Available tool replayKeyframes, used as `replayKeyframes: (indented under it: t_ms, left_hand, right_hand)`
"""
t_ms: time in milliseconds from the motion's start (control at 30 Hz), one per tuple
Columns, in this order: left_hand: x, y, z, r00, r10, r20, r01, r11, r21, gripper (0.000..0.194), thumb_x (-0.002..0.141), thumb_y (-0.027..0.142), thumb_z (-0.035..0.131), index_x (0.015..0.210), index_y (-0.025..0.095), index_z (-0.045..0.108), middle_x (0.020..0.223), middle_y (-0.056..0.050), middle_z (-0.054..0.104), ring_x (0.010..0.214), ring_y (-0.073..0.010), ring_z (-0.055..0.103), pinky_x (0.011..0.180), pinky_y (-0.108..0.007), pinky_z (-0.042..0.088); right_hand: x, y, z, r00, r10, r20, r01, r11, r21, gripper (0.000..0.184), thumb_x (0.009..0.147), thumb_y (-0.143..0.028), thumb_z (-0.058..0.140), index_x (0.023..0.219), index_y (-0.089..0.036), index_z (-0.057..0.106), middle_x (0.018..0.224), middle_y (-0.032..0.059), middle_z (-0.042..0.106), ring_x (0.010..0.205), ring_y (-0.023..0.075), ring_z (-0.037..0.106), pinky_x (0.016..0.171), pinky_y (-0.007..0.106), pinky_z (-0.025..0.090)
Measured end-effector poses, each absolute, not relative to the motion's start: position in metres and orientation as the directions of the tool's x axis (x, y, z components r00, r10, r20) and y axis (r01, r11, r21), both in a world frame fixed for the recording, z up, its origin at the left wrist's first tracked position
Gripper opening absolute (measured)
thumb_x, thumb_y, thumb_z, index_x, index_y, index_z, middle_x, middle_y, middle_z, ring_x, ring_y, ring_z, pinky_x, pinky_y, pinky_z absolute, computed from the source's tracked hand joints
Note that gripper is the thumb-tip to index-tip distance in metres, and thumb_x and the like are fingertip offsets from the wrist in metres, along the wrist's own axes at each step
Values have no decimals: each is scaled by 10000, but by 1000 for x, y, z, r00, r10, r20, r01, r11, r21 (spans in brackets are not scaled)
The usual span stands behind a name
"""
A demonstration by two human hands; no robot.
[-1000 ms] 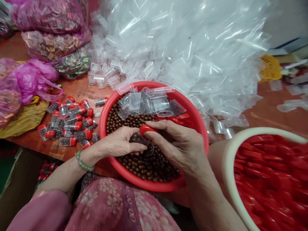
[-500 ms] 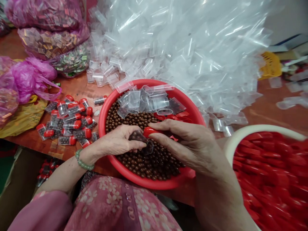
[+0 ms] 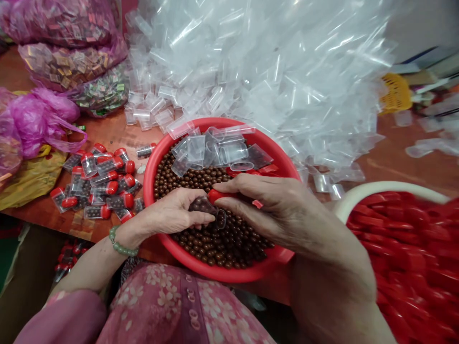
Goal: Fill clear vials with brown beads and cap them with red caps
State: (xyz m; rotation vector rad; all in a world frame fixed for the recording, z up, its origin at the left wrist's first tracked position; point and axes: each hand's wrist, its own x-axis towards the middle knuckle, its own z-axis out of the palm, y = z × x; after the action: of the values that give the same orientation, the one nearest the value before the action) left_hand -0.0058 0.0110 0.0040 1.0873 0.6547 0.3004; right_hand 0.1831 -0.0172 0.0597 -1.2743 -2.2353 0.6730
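A red basin (image 3: 186, 260) holds small brown balls (image 3: 215, 243) and, at its far side, several empty clear tubes (image 3: 211, 150). My left hand (image 3: 175, 212) is closed round a clear tube of brown balls (image 3: 208, 208) over the basin. My right hand (image 3: 272, 205) meets it from the right, fingers pinched on a red cap (image 3: 217, 195) at the tube's open end. A further red cap (image 3: 257, 204) shows under my right fingers.
Capped, filled tubes (image 3: 96, 184) lie left of the basin on the red-brown table (image 3: 118, 134). A big heap of clear tubes (image 3: 258, 71) rises behind. A white-rimmed basin of red caps (image 3: 412, 248) stands right. Pink bags (image 3: 68, 52) sit far left.
My hands have stayed together over the basin, right fingers sliding slightly left with the cap. The view has drifted a little, so the cap basin sits lower and nearer.
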Motion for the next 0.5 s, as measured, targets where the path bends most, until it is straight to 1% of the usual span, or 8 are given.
replayKeyframes:
  t_ms: [167,300,400,500]
  left_hand:
    - [-5,12,4,761,562,-325,58,440,896,117,796,204,643,848,136,564,629,59,499,568,-74,454,573,-236,364]
    - [-4,12,3,748,565,-347,97,425,900,104,796,197,638,835,141,559,625,60,499,567,-74,454,574,-236,353]
    - [-5,12,3,750,568,-340,118,390,913,112,788,209,646,797,141,558,614,60,493,568,-72,442,569,-232,340]
    - [-7,13,5,732,600,-323,109,365,925,152,795,257,655,788,142,556,628,55,497,578,-69,444,574,-223,346]
  right_hand:
    - [186,-11,59,-470,876,112,624,419,-660,96,897,-233,601,907,-201,691,740,12,711,628,139,646,579,247,486]
    - [187,-11,54,-447,893,55,654,367,-661,141,912,-253,578,908,-169,691,778,33,724,655,144,651,594,256,474]
    - [193,-8,57,-510,860,-9,654,381,-654,161,918,-278,562,907,-192,697,748,23,711,617,141,632,562,255,455]
    - [200,-5,61,-560,828,-14,636,419,-648,169,915,-291,568,893,-201,710,705,8,700,576,129,615,540,248,446]
